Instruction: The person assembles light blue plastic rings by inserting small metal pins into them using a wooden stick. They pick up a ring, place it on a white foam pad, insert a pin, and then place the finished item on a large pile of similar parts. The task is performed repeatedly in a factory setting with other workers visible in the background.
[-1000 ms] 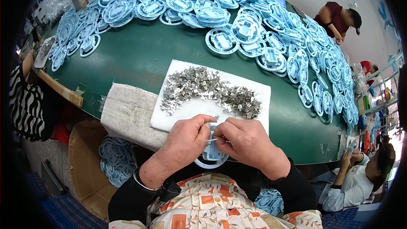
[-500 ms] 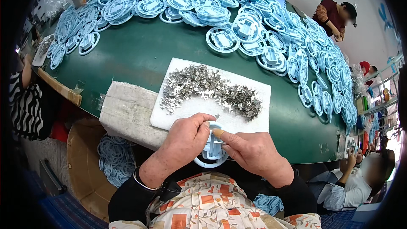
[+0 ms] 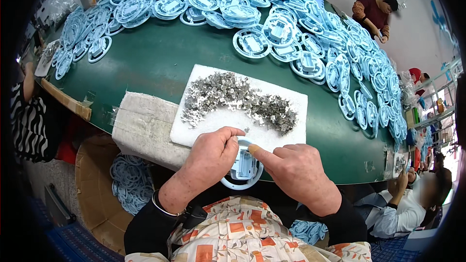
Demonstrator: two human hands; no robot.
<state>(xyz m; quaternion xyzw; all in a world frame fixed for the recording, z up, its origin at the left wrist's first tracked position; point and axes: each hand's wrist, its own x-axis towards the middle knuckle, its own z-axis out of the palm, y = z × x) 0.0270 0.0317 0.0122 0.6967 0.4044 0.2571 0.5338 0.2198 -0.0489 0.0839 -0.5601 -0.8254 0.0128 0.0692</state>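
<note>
A light blue plastic ring with a boxy compartment in its middle (image 3: 244,167) is held tilted over the table's near edge. My left hand (image 3: 209,154) grips its upper left rim, thumb and forefinger pressed together. Against its upper right side rests the thumb of my right hand (image 3: 297,171), with the other fingers curled; a tan wrap seems to cover the thumb tip. Whether a small piece sits under the fingers is hidden. Just beyond lies a white foam board (image 3: 213,133) bearing a heap of small metal clips (image 3: 238,98).
Many similar blue rings (image 3: 252,43) are heaped along the far and right sides of the green table (image 3: 145,63). A pale padded block (image 3: 143,121) lies left of the board. A cardboard box (image 3: 92,184) with more rings stands below left. Several people work around the table.
My right hand has shifted slightly right and its thumb has drawn back toward the rim, uncovering the compartment. My left hand keeps its grip. The whole view has slid a little.
</note>
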